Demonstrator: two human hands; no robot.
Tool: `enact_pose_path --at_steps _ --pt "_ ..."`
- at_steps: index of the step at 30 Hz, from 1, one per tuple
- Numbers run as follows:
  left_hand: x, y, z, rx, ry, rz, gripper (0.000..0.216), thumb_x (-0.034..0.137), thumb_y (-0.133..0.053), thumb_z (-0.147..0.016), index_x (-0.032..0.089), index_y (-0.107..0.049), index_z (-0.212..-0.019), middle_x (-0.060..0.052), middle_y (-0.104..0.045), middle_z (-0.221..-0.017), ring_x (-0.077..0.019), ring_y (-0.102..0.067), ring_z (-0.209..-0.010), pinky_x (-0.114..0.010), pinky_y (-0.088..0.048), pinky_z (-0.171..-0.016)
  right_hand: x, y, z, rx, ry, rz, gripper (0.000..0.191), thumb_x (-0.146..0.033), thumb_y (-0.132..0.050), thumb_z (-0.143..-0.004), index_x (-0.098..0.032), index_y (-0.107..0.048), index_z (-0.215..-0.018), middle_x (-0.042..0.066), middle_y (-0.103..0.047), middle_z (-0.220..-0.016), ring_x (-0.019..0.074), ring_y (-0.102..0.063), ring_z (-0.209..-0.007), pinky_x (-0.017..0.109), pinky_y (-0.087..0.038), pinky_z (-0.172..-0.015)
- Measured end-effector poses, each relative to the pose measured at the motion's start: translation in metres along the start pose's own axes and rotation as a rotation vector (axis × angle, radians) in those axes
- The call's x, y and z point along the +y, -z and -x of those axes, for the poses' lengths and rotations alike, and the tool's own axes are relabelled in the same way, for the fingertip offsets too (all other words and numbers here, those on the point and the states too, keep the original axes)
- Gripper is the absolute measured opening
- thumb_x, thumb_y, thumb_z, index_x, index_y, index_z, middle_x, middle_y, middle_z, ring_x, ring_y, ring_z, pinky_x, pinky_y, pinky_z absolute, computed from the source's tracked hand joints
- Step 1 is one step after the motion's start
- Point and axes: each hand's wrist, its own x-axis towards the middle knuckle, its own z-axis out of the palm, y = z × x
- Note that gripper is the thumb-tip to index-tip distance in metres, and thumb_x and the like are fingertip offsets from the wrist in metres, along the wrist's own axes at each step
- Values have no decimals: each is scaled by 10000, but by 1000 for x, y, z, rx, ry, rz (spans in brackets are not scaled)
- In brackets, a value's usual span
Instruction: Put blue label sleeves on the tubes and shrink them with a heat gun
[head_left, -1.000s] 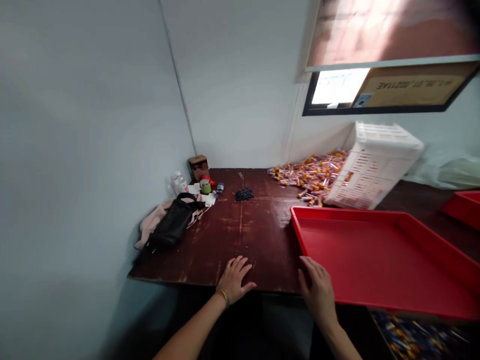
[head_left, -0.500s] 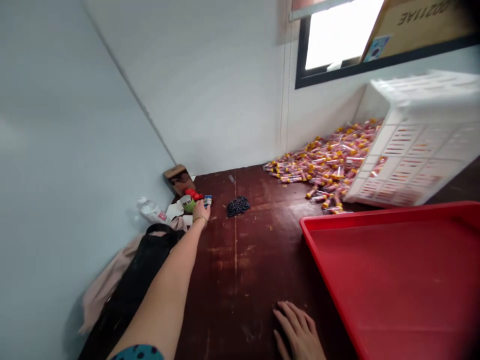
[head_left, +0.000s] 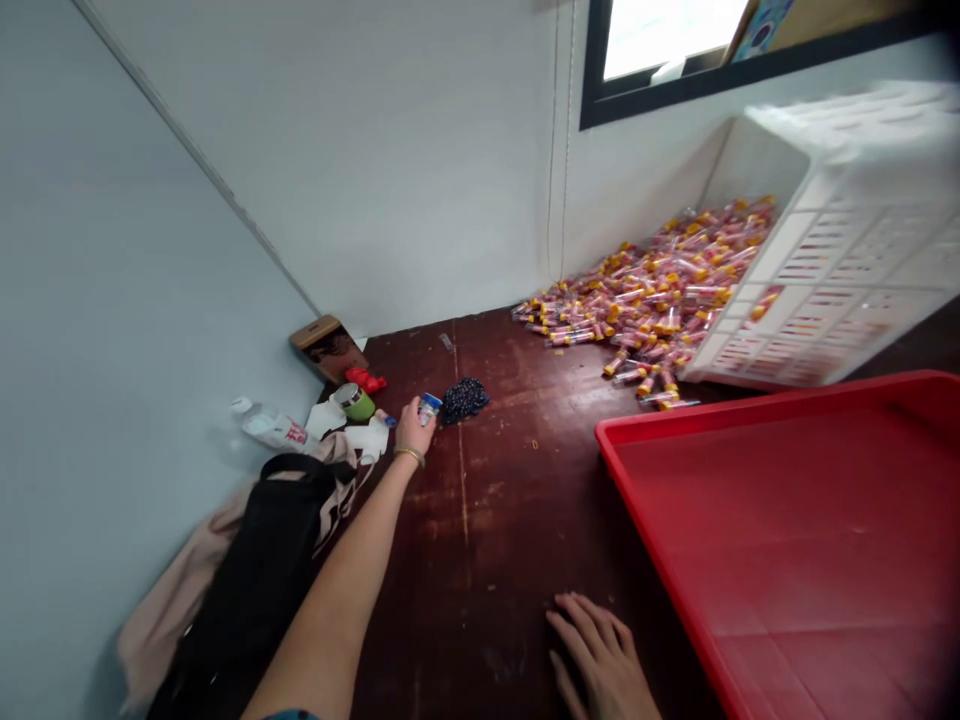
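My left hand (head_left: 415,428) reaches out over the dark red-brown table and is closed on a small blue-and-white packet (head_left: 429,408), whose exact kind I cannot make out. Just right of it lies a dark, dotted cloth bundle (head_left: 465,399). A green cup with a metal rim (head_left: 355,402), a red crumpled item (head_left: 365,379) and white paper (head_left: 367,438) lie to its left. Nearer to me, my right hand (head_left: 604,655) rests on the table with fingers spread and nothing in it, left of the red tray (head_left: 765,520).
A white plastic crate (head_left: 832,270) lies tipped on its side, with a heap of pink tubes with yellow caps (head_left: 660,290) spilling out. Along the left wall are a black bag (head_left: 255,570), a plastic bottle (head_left: 274,425) and a brown box (head_left: 328,345). A blind cord (head_left: 559,150) hangs at the back.
My left hand has drawn the blue-and-white packet away from the green cup, rightward toward the dotted cloth bundle. My right hand stays flat on the table. The view has tilted down slightly.
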Motion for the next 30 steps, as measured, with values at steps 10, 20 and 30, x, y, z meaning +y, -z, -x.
enact_pose_path --at_steps 10,20,30 --pt "29 48 311 -467 292 1226 427 259 -760 -729 197 -570 -1106 -12 -657 -920 -114 -618 -752 -257 -480 -722 -15 36 -8 -205 -365 -485 287 -299 -573 -920 -220 -651 -1185 100 -646 -1253 292 -521 -1224 499 -374 -1049" --pt "69 88 418 -581 -81 859 640 256 -796 -693 211 -543 -1279 -107 -626 -1282 -268 -587 -1180 -443 -414 -1052 -34 130 12 -288 -181 -1154 505 -373 -700 -839 -232 -592 -1312 115 -583 -1325 228 -572 -1210 355 -498 -976" --pt "115 86 433 -637 -172 690 509 254 -799 -663 216 -679 -1156 -72 -705 -1126 -290 -643 -1061 -464 -459 -1015 -9 168 50 -162 -449 -1294 333 -400 -704 -818 -207 -670 -1087 63 -646 -1146 206 -612 -1104 364 -480 -1001"
